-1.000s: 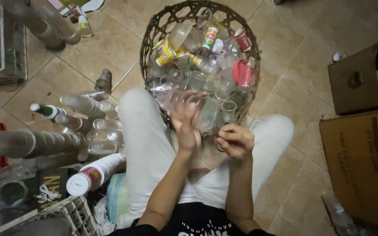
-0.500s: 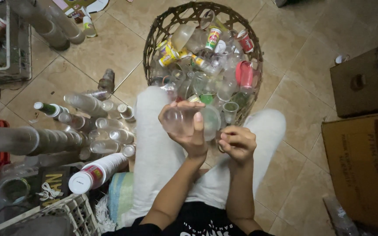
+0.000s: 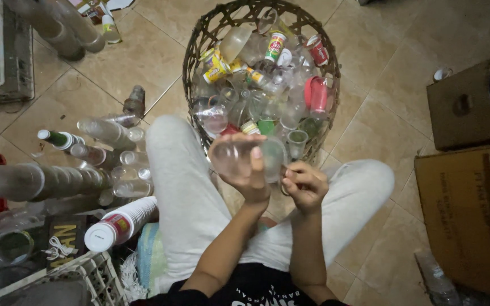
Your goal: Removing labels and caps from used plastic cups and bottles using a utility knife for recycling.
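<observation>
Cup status: your left hand (image 3: 244,170) now holds the clear plastic cup (image 3: 250,160) sideways above your lap, lifted clear since a second ago, while your right hand (image 3: 304,184) pinches at its rim, just before the wicker basket (image 3: 191,73).
</observation>
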